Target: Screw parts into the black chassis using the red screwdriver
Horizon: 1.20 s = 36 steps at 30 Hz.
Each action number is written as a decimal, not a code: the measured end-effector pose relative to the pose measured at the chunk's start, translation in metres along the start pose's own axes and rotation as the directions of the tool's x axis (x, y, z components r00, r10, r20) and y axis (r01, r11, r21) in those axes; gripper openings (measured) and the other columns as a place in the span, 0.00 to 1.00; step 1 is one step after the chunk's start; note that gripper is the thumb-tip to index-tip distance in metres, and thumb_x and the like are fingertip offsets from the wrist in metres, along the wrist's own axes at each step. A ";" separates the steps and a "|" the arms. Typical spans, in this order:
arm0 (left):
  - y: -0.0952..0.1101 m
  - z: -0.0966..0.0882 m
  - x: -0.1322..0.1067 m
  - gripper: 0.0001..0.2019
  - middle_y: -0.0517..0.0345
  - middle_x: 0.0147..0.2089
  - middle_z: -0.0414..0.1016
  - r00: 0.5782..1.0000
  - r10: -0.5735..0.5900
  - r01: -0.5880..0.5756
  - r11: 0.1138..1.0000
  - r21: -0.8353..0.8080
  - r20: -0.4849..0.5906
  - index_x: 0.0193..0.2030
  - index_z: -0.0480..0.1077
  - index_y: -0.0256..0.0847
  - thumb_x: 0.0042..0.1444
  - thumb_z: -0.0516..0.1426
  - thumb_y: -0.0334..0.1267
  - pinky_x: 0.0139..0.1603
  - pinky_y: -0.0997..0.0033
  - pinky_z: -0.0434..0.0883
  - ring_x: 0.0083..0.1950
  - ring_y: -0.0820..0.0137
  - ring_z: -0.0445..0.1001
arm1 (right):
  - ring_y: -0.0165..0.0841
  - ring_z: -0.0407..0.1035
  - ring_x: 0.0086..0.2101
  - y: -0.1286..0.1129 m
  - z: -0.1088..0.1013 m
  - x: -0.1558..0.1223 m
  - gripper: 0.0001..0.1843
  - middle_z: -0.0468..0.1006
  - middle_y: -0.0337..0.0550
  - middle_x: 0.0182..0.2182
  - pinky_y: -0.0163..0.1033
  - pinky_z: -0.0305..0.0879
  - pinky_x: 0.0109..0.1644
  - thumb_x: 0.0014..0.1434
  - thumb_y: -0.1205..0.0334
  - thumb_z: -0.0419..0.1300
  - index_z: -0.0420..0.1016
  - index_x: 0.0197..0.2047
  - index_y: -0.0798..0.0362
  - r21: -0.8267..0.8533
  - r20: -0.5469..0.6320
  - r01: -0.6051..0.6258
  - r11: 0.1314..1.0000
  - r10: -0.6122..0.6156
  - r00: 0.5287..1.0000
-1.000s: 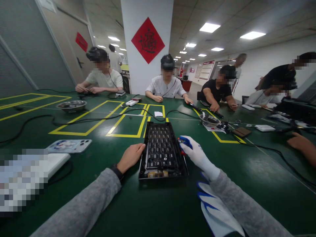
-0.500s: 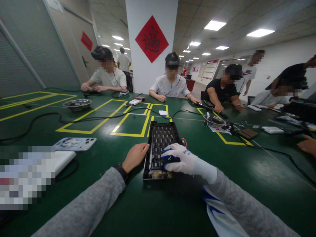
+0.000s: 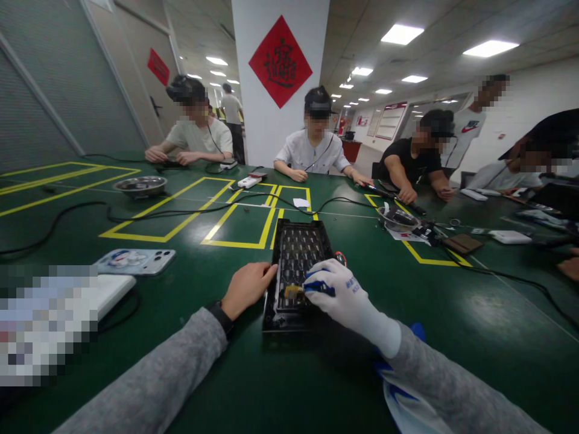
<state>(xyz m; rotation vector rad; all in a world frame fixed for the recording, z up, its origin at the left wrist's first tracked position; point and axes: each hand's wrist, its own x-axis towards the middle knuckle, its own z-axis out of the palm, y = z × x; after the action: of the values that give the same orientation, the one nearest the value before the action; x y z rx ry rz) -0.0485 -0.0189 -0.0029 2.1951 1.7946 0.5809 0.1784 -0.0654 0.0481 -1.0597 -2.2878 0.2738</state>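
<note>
A black keyboard frame (image 3: pixel 298 253) lies on the green table just ahead of me, its inside facing up. My bare left hand (image 3: pixel 246 288) rests against its left edge, fingers curled on the rim. My right hand (image 3: pixel 337 292), in a white glove with blue fingertips, is over the near end of the frame and pinches a small yellowish part (image 3: pixel 293 292) there. A red-handled tool (image 3: pixel 339 258) lies beside the frame, just past my right hand.
A phone (image 3: pixel 134 261) and a white box (image 3: pixel 106 295) lie at my left. A spare glove (image 3: pixel 402 392) sits under my right forearm. Metal bowls (image 3: pixel 139 185) (image 3: pixel 392 218), black cables (image 3: pixel 190 211) and several seated people line the far side.
My right hand moved from the tool at the frame's right side onto the frame's near end and now pinches the small yellowish part. The left hand stayed put.
</note>
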 end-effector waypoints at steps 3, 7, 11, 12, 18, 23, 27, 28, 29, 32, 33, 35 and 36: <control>0.003 -0.002 -0.001 0.22 0.51 0.30 0.73 0.999 0.016 -0.016 1.000 0.009 0.034 0.24 0.67 0.38 0.60 0.41 0.46 0.29 0.72 0.56 0.31 0.68 0.70 | 0.35 0.64 0.43 0.009 -0.002 0.005 0.06 0.73 0.43 0.38 0.43 0.59 0.49 0.53 0.59 0.59 0.75 0.33 0.51 -0.012 -0.062 -0.152 0.988 0.151 0.987; 0.009 -0.005 -0.010 0.22 0.50 0.29 0.72 0.998 0.062 -0.062 0.997 0.046 0.006 0.23 0.65 0.38 0.61 0.40 0.43 0.31 0.72 0.57 0.30 0.69 0.69 | 0.35 0.65 0.42 0.017 -0.003 0.010 0.08 0.73 0.43 0.37 0.42 0.60 0.47 0.53 0.58 0.58 0.75 0.34 0.51 0.033 -0.103 -0.247 0.969 0.249 0.963; 0.015 -0.007 -0.020 0.21 0.51 0.29 0.71 0.993 0.114 -0.112 0.989 0.101 -0.008 0.24 0.63 0.38 0.62 0.39 0.42 0.32 0.71 0.57 0.30 0.68 0.69 | 0.34 0.66 0.41 0.020 -0.003 0.008 0.08 0.73 0.42 0.38 0.41 0.61 0.47 0.54 0.60 0.58 0.75 0.36 0.50 0.092 -0.156 -0.222 0.971 0.234 0.960; 0.017 -0.007 -0.022 0.20 0.51 0.29 0.71 0.993 0.118 -0.117 0.988 0.103 -0.005 0.24 0.63 0.39 0.62 0.39 0.41 0.32 0.71 0.57 0.30 0.68 0.69 | 0.34 0.66 0.41 0.021 -0.003 0.007 0.08 0.73 0.42 0.38 0.41 0.61 0.47 0.54 0.60 0.58 0.75 0.36 0.50 0.088 -0.161 -0.222 0.971 0.233 0.959; 0.021 -0.013 -0.023 0.19 0.51 0.31 0.70 0.991 0.116 -0.114 0.993 0.035 -0.063 0.27 0.62 0.39 0.62 0.38 0.43 0.33 0.71 0.59 0.31 0.68 0.69 | 0.37 0.63 0.45 0.027 0.002 0.004 0.08 0.73 0.44 0.40 0.44 0.58 0.50 0.53 0.57 0.58 0.76 0.36 0.50 -0.059 -0.166 -0.247 0.967 0.234 0.958; 0.020 -0.013 -0.021 0.18 0.52 0.31 0.70 0.986 0.132 -0.134 0.991 -0.013 -0.099 0.28 0.61 0.39 0.62 0.39 0.42 0.33 0.71 0.60 0.32 0.68 0.68 | 0.39 0.61 0.48 0.027 -0.005 0.008 0.14 0.71 0.43 0.45 0.45 0.56 0.52 0.51 0.53 0.61 0.75 0.41 0.47 -0.090 -0.077 -0.186 0.978 0.179 0.981; 0.021 -0.011 -0.021 0.17 0.52 0.32 0.70 0.985 0.134 -0.136 0.991 -0.010 -0.104 0.28 0.61 0.39 0.62 0.39 0.41 0.34 0.71 0.60 0.32 0.68 0.68 | 0.35 0.64 0.45 0.041 -0.028 0.012 0.17 0.72 0.44 0.45 0.41 0.59 0.50 0.57 0.55 0.52 0.71 0.48 0.49 0.031 -0.156 -0.280 0.959 0.282 0.947; 0.021 -0.011 -0.020 0.17 0.52 0.32 0.70 0.985 0.135 -0.136 0.991 -0.007 -0.105 0.28 0.61 0.39 0.62 0.39 0.41 0.35 0.71 0.61 0.32 0.68 0.68 | 0.34 0.66 0.43 0.046 -0.034 0.012 0.17 0.72 0.44 0.44 0.41 0.60 0.49 0.57 0.55 0.52 0.70 0.48 0.50 0.030 -0.164 -0.332 0.943 0.333 0.929; 0.020 -0.010 -0.020 0.17 0.52 0.32 0.70 0.985 0.134 -0.135 0.991 -0.004 -0.106 0.28 0.61 0.39 0.62 0.39 0.41 0.35 0.71 0.61 0.32 0.68 0.68 | 0.34 0.67 0.40 0.052 -0.039 0.010 0.17 0.73 0.44 0.41 0.40 0.61 0.46 0.57 0.55 0.52 0.70 0.48 0.50 0.022 -0.143 -0.391 0.920 0.390 0.910; 0.015 -0.008 -0.017 0.17 0.52 0.32 0.69 0.987 0.128 -0.127 0.992 0.009 -0.098 0.28 0.61 0.39 0.62 0.39 0.42 0.36 0.71 0.61 0.33 0.68 0.68 | 0.30 0.66 0.27 0.068 -0.042 -0.002 0.18 0.74 0.40 0.30 0.38 0.63 0.34 0.55 0.53 0.52 0.69 0.48 0.49 0.031 0.079 -0.547 0.836 0.544 0.836; 0.013 -0.007 -0.016 0.17 0.52 0.32 0.69 0.987 0.129 -0.128 0.992 0.016 -0.092 0.28 0.62 0.39 0.62 0.39 0.41 0.36 0.71 0.62 0.33 0.68 0.69 | 0.29 0.64 0.24 0.071 -0.040 -0.007 0.19 0.73 0.37 0.26 0.37 0.62 0.31 0.55 0.52 0.52 0.68 0.48 0.48 0.051 0.155 -0.580 0.813 0.567 0.809; 0.008 -0.006 -0.013 0.17 0.52 0.32 0.69 0.988 0.136 -0.134 0.990 0.031 -0.078 0.28 0.62 0.39 0.62 0.39 0.40 0.37 0.70 0.62 0.34 0.67 0.69 | 0.28 0.63 0.22 0.074 -0.032 -0.016 0.21 0.72 0.35 0.25 0.36 0.61 0.28 0.53 0.51 0.53 0.66 0.50 0.47 0.080 0.235 -0.605 0.792 0.575 0.784; 0.006 -0.005 -0.012 0.17 0.52 0.32 0.69 0.988 0.138 -0.136 0.990 0.039 -0.072 0.29 0.63 0.39 0.62 0.39 0.40 0.38 0.70 0.62 0.35 0.67 0.69 | 0.28 0.64 0.23 0.074 -0.028 -0.019 0.23 0.73 0.35 0.26 0.35 0.61 0.28 0.52 0.50 0.55 0.64 0.51 0.46 0.062 0.236 -0.608 0.791 0.580 0.779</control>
<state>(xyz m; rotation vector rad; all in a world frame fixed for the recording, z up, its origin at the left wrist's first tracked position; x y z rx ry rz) -0.0478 -0.0321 0.0024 2.3635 1.7097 0.6741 0.2506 -0.0325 0.0312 -1.7361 -1.9935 0.8170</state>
